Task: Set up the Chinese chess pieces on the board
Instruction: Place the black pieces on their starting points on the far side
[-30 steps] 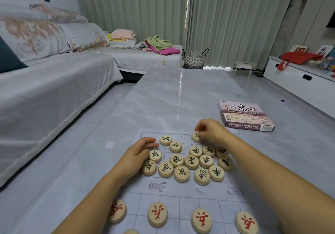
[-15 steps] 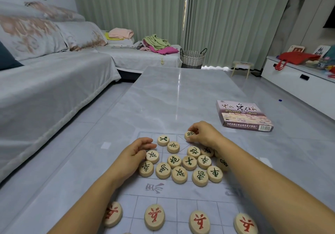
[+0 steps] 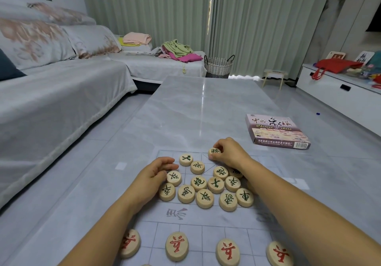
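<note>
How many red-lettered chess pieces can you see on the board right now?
4 red-lettered pieces in one row along the near edge: far left, left of centre, right of centre, far right. More may lie below the frame.

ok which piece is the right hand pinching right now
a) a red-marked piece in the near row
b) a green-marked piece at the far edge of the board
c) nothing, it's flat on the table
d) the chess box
b: the right hand has its fingertips closed around a green-marked piece at the far edge of the board, beyond the green cluster, while the red-marked pieces sit untouched in the near row.
</note>
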{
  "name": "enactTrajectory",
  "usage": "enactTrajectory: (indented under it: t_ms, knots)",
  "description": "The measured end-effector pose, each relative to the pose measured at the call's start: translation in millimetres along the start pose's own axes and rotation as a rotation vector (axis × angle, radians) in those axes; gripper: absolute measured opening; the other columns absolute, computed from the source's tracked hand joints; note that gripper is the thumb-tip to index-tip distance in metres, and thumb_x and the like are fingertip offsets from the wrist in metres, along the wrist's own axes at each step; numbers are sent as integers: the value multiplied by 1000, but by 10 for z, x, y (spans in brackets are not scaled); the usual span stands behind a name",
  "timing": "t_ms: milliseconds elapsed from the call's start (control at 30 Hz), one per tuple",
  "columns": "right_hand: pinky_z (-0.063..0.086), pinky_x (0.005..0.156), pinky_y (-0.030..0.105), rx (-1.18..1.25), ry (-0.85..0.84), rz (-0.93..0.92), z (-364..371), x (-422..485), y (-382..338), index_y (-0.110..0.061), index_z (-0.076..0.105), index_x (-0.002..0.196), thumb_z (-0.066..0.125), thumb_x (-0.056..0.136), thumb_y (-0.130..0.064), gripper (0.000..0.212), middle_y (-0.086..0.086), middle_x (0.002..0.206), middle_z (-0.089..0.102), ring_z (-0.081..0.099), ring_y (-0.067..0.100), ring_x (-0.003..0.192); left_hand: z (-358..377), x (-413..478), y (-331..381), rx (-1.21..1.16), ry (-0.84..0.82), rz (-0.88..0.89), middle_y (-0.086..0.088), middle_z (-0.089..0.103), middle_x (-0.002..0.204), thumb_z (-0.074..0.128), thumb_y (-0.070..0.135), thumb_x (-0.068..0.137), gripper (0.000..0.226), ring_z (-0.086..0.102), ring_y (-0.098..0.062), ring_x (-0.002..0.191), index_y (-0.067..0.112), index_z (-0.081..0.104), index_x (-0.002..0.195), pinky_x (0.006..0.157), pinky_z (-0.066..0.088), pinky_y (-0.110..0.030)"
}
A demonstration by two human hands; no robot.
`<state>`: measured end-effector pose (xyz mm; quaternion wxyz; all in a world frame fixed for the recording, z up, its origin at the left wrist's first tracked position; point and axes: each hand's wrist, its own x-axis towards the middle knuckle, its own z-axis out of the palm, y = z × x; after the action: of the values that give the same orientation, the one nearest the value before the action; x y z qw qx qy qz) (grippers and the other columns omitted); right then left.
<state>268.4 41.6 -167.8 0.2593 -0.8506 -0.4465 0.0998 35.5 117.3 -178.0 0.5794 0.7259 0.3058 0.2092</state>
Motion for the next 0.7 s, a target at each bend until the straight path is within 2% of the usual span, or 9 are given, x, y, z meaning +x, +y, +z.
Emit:
enactTrajectory:
  t_ms: [100,200,333,433,533,633,700]
  knots:
    - [40,81,26,7,-16,-12,1,16,18,-9,58,114,71,78,-33,45,8,120,52,53,22,104,-1,14,-4,5,3,-3,9,65,112,33,-4,93,40,59,-11,103,24,53,113,83,47,-22]
    - [40,85,26,129,-33,23,-78,2,62,-7,52,123,65,84,-34,50,8,119,53,52,20,103,-8,15,-16,8,4,-4,9,65,112,33,-4,93,40,60,-11,105,26,53,111,83,47,-22]
    - [41,82,27,287,88,83,-374,-54,245,-8,61,105,60,88,-21,21,6,105,61,57,21,99,-14,20,-24,21,13,-8,8,65,113,33,-4,93,40,59,-12,107,25,53,113,92,47,-30]
    - [43,73,24,346,60,65,-565,-202,400,-2,64,100,60,88,-10,15,7,99,62,55,17,92,-11,20,-17,17,19,-9,8,65,113,34,-5,93,41,59,-13,107,26,54,110,95,46,-33]
    - [43,67,11,325,-2,2,-587,-402,450,-10,65,96,62,86,-8,11,0,92,63,57,13,85,-6,10,-15,16,18,-8,8,65,112,34,-4,93,41,59,-12,106,29,54,106,91,47,-28]
    - [43,66,9,181,-105,-114,-487,-577,301,-24,63,90,71,80,-17,15,-8,89,56,55,9,82,-1,6,1,24,17,-9,9,65,111,34,-3,94,41,59,-11,106,31,54,105,89,48,-27]
    - [42,72,10,70,-197,-211,-399,-678,124,-25,63,96,74,76,-26,24,-13,90,48,52,7,83,0,0,13,24,13,-14,9,65,111,34,-3,94,40,60,-11,105,30,54,105,85,48,-25]
